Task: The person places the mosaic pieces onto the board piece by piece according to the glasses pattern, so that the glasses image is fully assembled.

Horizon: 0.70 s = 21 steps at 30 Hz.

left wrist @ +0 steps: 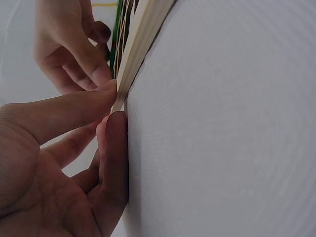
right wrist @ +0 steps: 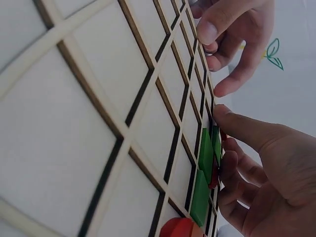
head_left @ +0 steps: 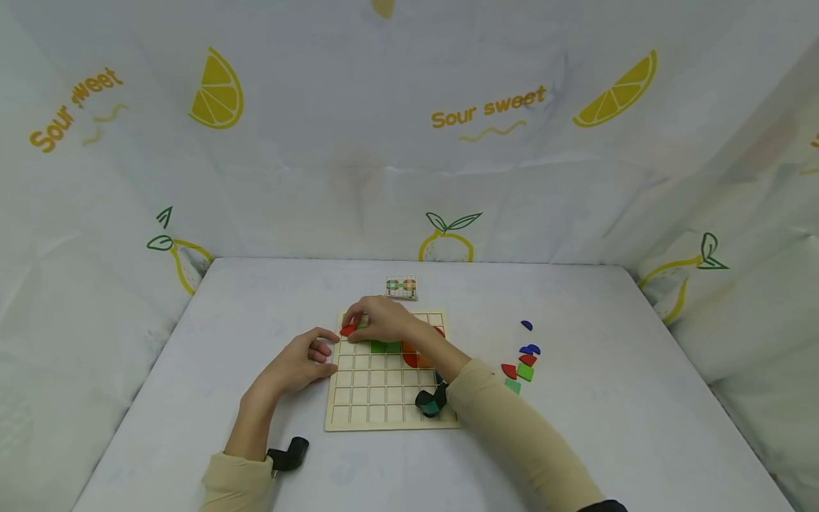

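Left hand (head_left: 297, 364), fingers apart, braces the grid board's (head_left: 361, 396) left edge; right hand (head_left: 385, 319), pinching a red piece (head_left: 347, 331), should seat it squarely.

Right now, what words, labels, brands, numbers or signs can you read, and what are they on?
"Sour sweet": orange letters, left part of the white backdrop.
"Sour sweet": again in orange, right of the middle of that backdrop.
Orange mark at the picture's right edge: cut off, unreadable.
Small card behind the board: any print is too small to read.
Both wrist views: no readable text.
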{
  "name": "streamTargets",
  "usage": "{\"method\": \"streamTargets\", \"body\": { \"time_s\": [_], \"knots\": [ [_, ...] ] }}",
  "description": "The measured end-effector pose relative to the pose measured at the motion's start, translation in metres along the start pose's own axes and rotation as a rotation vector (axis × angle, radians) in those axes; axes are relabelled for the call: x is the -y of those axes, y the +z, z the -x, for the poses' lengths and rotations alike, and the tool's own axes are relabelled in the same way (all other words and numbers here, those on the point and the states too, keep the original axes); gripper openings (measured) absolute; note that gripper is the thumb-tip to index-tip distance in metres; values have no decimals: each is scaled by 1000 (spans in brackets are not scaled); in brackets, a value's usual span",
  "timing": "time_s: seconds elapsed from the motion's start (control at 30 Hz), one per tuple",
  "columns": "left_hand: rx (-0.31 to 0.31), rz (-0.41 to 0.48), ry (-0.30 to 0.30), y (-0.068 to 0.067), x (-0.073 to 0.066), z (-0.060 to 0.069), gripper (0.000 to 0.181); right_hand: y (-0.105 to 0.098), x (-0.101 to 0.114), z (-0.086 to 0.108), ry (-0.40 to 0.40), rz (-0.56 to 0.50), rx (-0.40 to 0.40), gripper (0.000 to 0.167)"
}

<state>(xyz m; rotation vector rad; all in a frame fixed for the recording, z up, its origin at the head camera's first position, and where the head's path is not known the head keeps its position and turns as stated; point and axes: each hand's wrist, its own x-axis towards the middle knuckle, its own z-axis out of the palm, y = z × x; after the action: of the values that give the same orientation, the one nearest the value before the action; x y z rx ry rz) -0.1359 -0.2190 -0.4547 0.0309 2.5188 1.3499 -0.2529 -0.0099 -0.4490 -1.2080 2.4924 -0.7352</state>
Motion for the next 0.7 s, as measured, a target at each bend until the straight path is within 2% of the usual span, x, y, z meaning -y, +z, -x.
{"method": "streamTargets", "body": {
  "time_s": [0.3,0.7],
  "knots": [
    [-3,5,4,0,1,0,45,-4,5,2,22,-5,49,23],
    [-2,11,-2,-1,-2,2,47,-4,6,2,6,-12,53,22]
  ]
}}
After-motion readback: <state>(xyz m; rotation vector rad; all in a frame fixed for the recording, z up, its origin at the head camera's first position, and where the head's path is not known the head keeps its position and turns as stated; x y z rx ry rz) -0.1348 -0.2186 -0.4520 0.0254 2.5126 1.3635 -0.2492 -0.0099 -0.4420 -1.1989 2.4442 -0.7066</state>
